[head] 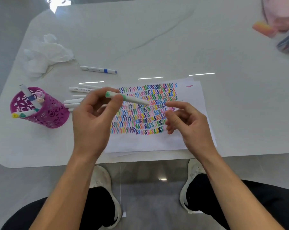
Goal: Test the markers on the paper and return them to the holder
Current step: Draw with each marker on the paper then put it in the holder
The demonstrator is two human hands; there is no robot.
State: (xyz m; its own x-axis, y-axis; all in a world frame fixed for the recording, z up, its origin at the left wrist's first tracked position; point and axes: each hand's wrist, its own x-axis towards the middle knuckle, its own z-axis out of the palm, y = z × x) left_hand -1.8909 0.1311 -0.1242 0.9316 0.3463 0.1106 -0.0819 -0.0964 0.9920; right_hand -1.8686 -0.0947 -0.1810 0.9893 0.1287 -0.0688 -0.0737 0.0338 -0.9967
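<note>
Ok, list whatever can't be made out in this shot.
All in the head view:
- Marker in the left grip: its far end is motion-blurred, so capped or not is unclear.
- Loose markers by the holder: the grip hides part, so no count.
- Blue marker: print too small.
- Top-right clutter: blurred, cut by the edge.

One view: head-worn, wide-angle, facing forward and down.
Looks from just above the table's point(223, 47) near edge, close over both forearms; paper point(197, 97) sits mid-frame, holder point(49, 113) toward the left edge, far edge runs out of the top; white shoes point(100, 178) show beneath the near edge; lens bows the left corners.
</note>
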